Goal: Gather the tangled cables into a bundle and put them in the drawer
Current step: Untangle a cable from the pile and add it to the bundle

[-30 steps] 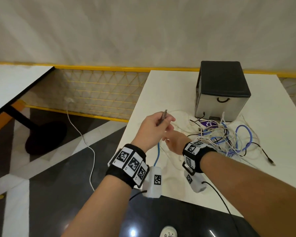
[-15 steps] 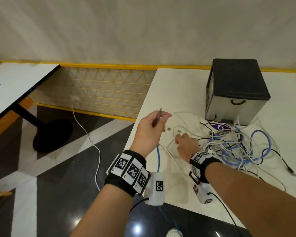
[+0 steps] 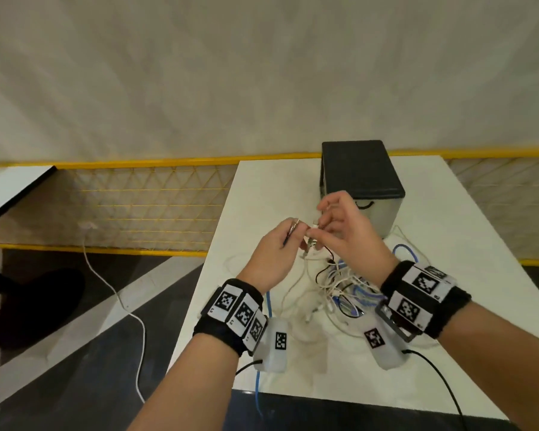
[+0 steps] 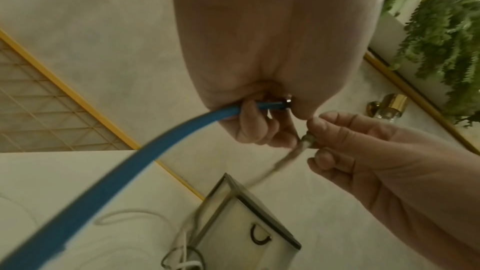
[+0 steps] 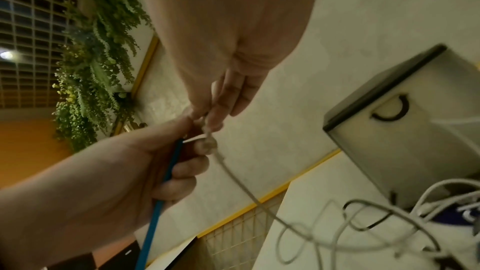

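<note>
Above the white table (image 3: 262,188), my left hand (image 3: 293,234) grips the metal plug end of a blue cable (image 4: 130,163), which hangs past my wrist and over the table's near edge. Beside it, my right hand (image 3: 318,231) pinches the plug end of a white cable (image 5: 233,176) between thumb and fingertips, its fingertips touching my left hand's. That cable trails down into the tangle of white, blue and black cables (image 3: 346,287) lying under my right wrist. Behind my hands stands the grey drawer box (image 3: 361,181) with a black top and a black handle (image 3: 364,205), its drawer pushed in.
The table's left edge (image 3: 212,275) drops to a dark floor, where a loose white cord (image 3: 119,300) runs. A yellow mesh railing (image 3: 143,206) lines the back wall. Another table (image 3: 10,188) stands at far left. Bare tabletop lies right of the box.
My right hand has lifted off the table with a white cable end and come up against my left hand. The left hand still holds the blue cable's plug.
</note>
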Motion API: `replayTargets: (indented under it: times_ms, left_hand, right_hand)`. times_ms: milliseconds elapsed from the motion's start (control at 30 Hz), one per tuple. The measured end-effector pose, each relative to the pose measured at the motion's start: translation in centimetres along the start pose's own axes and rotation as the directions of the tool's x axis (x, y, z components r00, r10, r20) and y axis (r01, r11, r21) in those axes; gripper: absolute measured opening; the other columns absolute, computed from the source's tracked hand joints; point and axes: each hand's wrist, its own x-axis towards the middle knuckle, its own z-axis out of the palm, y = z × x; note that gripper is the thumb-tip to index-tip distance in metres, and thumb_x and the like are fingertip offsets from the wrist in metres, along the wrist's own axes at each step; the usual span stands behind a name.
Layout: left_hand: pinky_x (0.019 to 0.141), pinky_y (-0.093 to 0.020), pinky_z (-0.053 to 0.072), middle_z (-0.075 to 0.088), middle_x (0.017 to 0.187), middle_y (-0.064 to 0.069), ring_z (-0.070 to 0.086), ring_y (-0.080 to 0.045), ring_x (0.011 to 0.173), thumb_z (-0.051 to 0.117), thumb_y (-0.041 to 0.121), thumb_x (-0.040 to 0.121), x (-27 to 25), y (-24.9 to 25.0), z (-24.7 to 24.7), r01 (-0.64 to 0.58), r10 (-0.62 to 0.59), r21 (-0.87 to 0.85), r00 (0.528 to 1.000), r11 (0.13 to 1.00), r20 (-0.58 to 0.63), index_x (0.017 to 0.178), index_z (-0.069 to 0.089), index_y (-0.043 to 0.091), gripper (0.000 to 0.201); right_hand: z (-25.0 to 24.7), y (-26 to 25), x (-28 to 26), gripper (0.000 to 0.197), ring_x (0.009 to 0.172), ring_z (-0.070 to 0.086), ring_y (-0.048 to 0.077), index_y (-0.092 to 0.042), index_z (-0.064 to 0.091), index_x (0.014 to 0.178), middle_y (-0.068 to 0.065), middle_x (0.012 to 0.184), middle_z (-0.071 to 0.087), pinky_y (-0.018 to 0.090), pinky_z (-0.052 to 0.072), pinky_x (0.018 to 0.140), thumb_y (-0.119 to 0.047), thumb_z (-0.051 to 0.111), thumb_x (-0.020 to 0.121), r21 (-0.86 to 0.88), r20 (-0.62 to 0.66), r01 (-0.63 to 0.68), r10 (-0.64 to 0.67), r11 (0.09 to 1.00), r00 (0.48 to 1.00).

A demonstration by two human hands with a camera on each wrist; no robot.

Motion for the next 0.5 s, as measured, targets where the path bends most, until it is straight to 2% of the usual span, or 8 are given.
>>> replayTargets:
  times_ms: [100,167,233,300,333,400,433,500]
  left_hand:
    - [0.064,-0.015,0.037,0.054,0.072,0.005,0.046,0.004,0.061,0.038,0.029,0.107,0.1,1.2,1.1,-0.043,0.038,0.062,0.996,0.997,0.084,0.084,0.054,0.02,0.029]
    - [0.063,-0.019,0.038,0.058,0.076,-0.003,0.044,0.0,0.06,0.035,0.034,0.107,0.1,1.5,1.7,0.005,-0.005,-0.002,0.987,1.0,0.161,0.092,0.056,0.017,0.03]
    - [0.06,-0.017,0.037,0.057,0.076,0.001,0.044,0.0,0.058,0.035,0.035,0.107,0.0,2.1,2.3,0.049,-0.031,-0.078,0.976,0.996,0.215,0.103,0.057,0.013,0.031]
    - [0.061,-0.015,0.037,0.052,0.075,0.009,0.045,0.005,0.058,0.036,0.035,0.106,0.0,2.7,2.7,0.015,-0.007,-0.039,0.98,0.999,0.201,0.103,0.058,0.014,0.03]
    - [0.062,-0.013,0.038,0.052,0.074,0.01,0.047,0.007,0.06,0.037,0.033,0.106,0.0,3.1,2.8,-0.02,0.024,-0.024,0.985,1.0,0.172,0.099,0.058,0.016,0.028]
    - [0.066,-0.01,0.04,0.054,0.076,0.011,0.052,0.011,0.066,0.038,0.029,0.107,0.2,3.9,2.8,-0.066,0.069,-0.038,0.994,0.997,0.082,0.089,0.055,0.019,0.027]
    - [0.066,-0.012,0.039,0.052,0.075,0.01,0.051,0.01,0.064,0.037,0.028,0.107,0.4,4.3,2.7,-0.078,0.079,-0.037,0.996,0.996,0.041,0.086,0.052,0.019,0.027]
    - [0.064,-0.022,0.037,0.043,0.069,0.008,0.043,0.002,0.059,0.035,0.03,0.107,0.6,4.9,2.5,-0.093,0.093,-0.019,0.996,0.995,0.003,0.084,0.049,0.019,0.029]
  right_hand:
    - [-1.6,-0.3,-1.0,0.036,0.06,0.058,0.027,-0.014,0.046,0.102,0.014,0.077,0.058,0.033,0.053,0.061,-0.012,0.074,0.08,-0.031,-0.104,-0.015,0.012,0.999,0.994]
    - [-2.1,-0.1,-1.6,0.025,0.058,0.058,0.02,-0.013,0.05,0.095,0.013,0.077,0.058,0.025,0.052,0.058,-0.01,0.072,0.083,0.011,-0.111,-0.04,0.041,0.999,0.993]
    - [-2.1,-0.1,-2.2,0.012,0.06,0.06,0.018,-0.014,0.052,0.094,0.008,0.08,0.059,0.024,0.052,0.059,-0.01,0.063,0.09,0.019,-0.11,-0.034,0.036,0.999,0.993]
    - [-2.0,0.3,-2.9,0.007,0.059,0.061,0.019,-0.015,0.05,0.104,0.008,0.089,0.06,0.028,0.053,0.06,-0.013,0.047,0.098,-0.004,-0.114,-0.03,0.03,1.0,0.993]
    - [-1.9,0.5,-3.2,0.013,0.058,0.062,0.021,-0.016,0.045,0.113,0.009,0.096,0.06,0.032,0.053,0.062,-0.013,0.042,0.1,0.002,-0.102,-0.044,0.044,0.999,0.994]
    - [-1.2,1.0,-3.7,0.026,0.06,0.064,0.024,-0.018,0.037,0.125,0.007,0.109,0.058,0.037,0.054,0.068,-0.011,0.039,0.1,0.047,-0.002,-0.094,0.094,0.995,0.996]
    - [-0.7,1.2,-3.9,0.031,0.063,0.065,0.025,-0.017,0.038,0.128,0.005,0.114,0.056,0.038,0.054,0.07,-0.009,0.041,0.099,0.05,0.069,-0.111,0.107,0.993,0.992]
    - [0.5,1.8,-3.8,0.028,0.069,0.066,0.023,-0.01,0.043,0.125,0.003,0.118,0.05,0.029,0.054,0.071,-0.007,0.045,0.097,-0.016,0.165,-0.11,0.111,0.994,0.98]
